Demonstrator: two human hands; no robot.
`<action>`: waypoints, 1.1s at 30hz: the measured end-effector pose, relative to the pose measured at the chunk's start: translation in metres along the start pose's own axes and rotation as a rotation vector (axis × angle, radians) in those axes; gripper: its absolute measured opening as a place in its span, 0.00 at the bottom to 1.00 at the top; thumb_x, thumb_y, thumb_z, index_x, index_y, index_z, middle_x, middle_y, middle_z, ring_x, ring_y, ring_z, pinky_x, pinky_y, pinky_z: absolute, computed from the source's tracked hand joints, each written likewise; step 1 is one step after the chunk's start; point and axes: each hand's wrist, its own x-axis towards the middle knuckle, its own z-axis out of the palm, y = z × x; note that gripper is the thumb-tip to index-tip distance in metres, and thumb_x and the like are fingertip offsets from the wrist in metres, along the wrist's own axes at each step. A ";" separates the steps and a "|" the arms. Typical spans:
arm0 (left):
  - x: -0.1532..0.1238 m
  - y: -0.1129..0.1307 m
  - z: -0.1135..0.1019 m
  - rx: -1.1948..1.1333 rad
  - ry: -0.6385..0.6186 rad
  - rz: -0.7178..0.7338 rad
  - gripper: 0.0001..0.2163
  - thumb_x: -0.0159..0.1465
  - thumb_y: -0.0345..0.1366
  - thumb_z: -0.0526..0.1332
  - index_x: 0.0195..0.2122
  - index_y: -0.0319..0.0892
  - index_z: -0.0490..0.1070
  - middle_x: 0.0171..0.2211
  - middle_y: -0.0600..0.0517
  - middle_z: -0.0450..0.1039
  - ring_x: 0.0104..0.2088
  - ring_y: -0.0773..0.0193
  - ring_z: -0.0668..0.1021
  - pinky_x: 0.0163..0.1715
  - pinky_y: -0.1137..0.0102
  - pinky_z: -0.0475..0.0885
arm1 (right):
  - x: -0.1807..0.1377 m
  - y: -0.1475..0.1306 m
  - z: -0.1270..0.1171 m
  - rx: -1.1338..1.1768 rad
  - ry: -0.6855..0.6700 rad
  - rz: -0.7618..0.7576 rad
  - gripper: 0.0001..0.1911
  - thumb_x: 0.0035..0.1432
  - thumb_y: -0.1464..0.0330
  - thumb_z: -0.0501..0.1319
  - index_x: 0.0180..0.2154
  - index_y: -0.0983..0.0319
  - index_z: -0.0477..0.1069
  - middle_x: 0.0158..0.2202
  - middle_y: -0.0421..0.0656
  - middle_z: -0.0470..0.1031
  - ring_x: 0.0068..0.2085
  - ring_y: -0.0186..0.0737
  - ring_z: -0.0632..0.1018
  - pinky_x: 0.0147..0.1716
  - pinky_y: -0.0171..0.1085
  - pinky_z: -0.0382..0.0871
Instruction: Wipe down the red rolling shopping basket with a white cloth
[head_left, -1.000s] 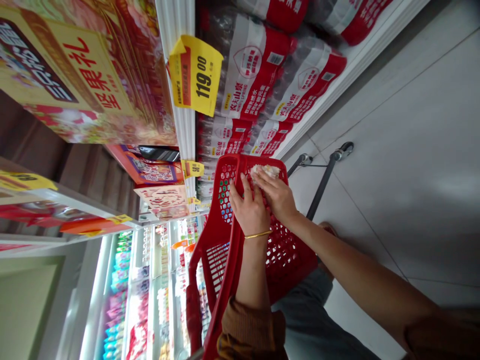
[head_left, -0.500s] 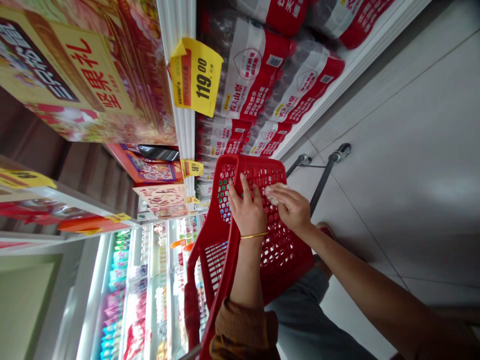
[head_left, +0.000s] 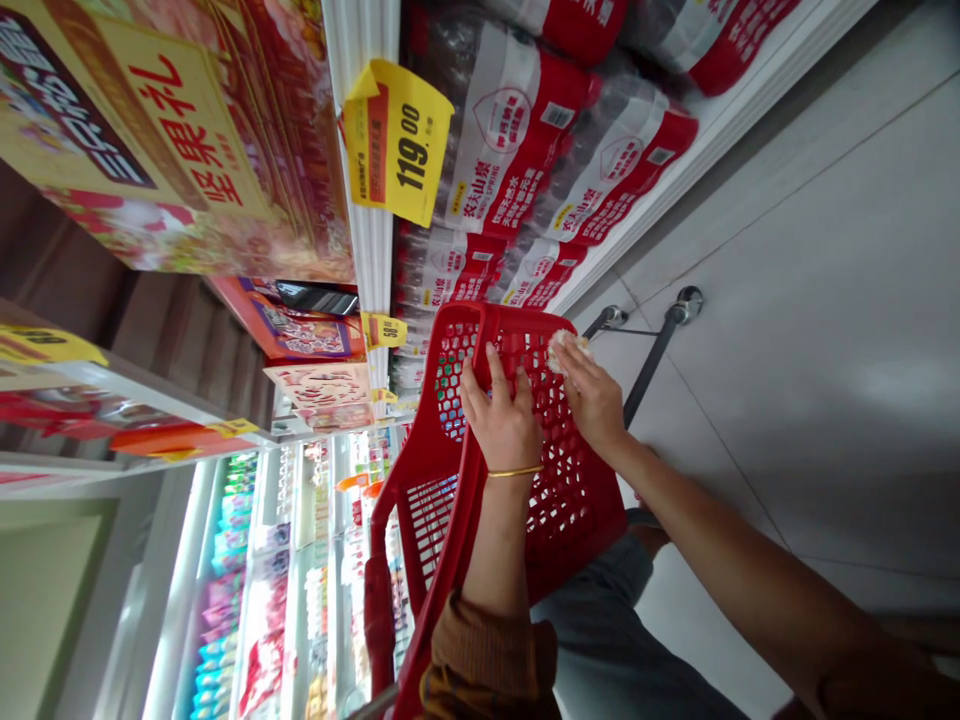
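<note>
My left hand (head_left: 501,428), with a gold bracelet at the wrist, rests on the rim of a red plastic shopping cart (head_left: 469,500). Its fingers lie spread over the edge. Beside it, my right hand (head_left: 596,400) presses a crumpled white cloth or wipe (head_left: 562,352) against the cart's perforated side, close to the far top corner. The fingers are bent over the wipe and hide part of it.
The view is tilted sideways. Red-labelled water bottles (head_left: 502,130) fill a shelf beside the cart, below boxed goods (head_left: 187,140) and a yellow price tag (head_left: 401,140). Grey floor tiles (head_left: 810,330) spread to the right. Lit shelves (head_left: 262,590) stand at lower left.
My right hand has slid the wipe slightly up and to the right along the cart's side. My left hand stays on the rim, shifted a little with the view.
</note>
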 end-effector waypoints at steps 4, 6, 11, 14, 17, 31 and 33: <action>0.000 -0.002 0.001 0.007 0.018 -0.001 0.14 0.62 0.30 0.56 0.47 0.46 0.74 0.63 0.46 0.59 0.65 0.42 0.52 0.56 0.43 0.61 | -0.022 -0.007 -0.004 0.026 -0.018 0.012 0.25 0.60 0.78 0.51 0.58 0.59 0.64 0.58 0.45 0.68 0.58 0.40 0.70 0.58 0.45 0.66; -0.001 -0.003 0.002 0.014 0.030 0.005 0.14 0.62 0.30 0.56 0.47 0.46 0.74 0.62 0.46 0.60 0.65 0.42 0.53 0.55 0.44 0.62 | -0.027 -0.012 -0.008 0.054 0.010 0.010 0.24 0.58 0.78 0.52 0.54 0.58 0.68 0.53 0.44 0.73 0.55 0.40 0.73 0.56 0.44 0.68; 0.000 0.001 0.000 0.023 0.018 -0.023 0.17 0.61 0.29 0.57 0.51 0.49 0.71 0.63 0.48 0.58 0.65 0.45 0.54 0.57 0.46 0.61 | 0.008 -0.011 -0.020 0.039 0.162 0.041 0.25 0.57 0.78 0.51 0.55 0.58 0.67 0.54 0.44 0.72 0.57 0.41 0.71 0.59 0.47 0.63; 0.002 0.010 -0.003 0.034 0.035 -0.104 0.22 0.61 0.29 0.57 0.57 0.45 0.65 0.66 0.42 0.50 0.64 0.45 0.57 0.58 0.49 0.61 | 0.043 -0.001 -0.021 -0.049 0.130 0.156 0.27 0.55 0.79 0.51 0.57 0.62 0.64 0.60 0.48 0.65 0.61 0.44 0.66 0.60 0.48 0.61; 0.004 0.018 -0.004 0.022 0.066 -0.186 0.23 0.62 0.29 0.55 0.60 0.40 0.61 0.67 0.37 0.41 0.63 0.44 0.59 0.57 0.49 0.62 | 0.065 0.006 -0.019 -0.062 -0.011 0.136 0.26 0.53 0.80 0.50 0.53 0.65 0.68 0.55 0.49 0.71 0.56 0.45 0.71 0.59 0.48 0.62; 0.008 0.017 -0.002 -0.040 0.122 -0.176 0.18 0.64 0.28 0.52 0.55 0.36 0.66 0.63 0.36 0.56 0.62 0.49 0.61 0.59 0.53 0.62 | 0.078 -0.054 -0.004 0.072 -0.037 -0.023 0.25 0.58 0.79 0.47 0.55 0.61 0.65 0.56 0.44 0.70 0.58 0.39 0.69 0.62 0.45 0.60; 0.009 0.015 -0.004 -0.076 0.140 -0.173 0.19 0.64 0.28 0.51 0.56 0.34 0.64 0.62 0.35 0.58 0.63 0.50 0.61 0.59 0.53 0.62 | 0.076 -0.057 -0.001 0.092 -0.030 -0.037 0.25 0.59 0.79 0.47 0.56 0.60 0.64 0.57 0.43 0.68 0.60 0.39 0.67 0.62 0.45 0.60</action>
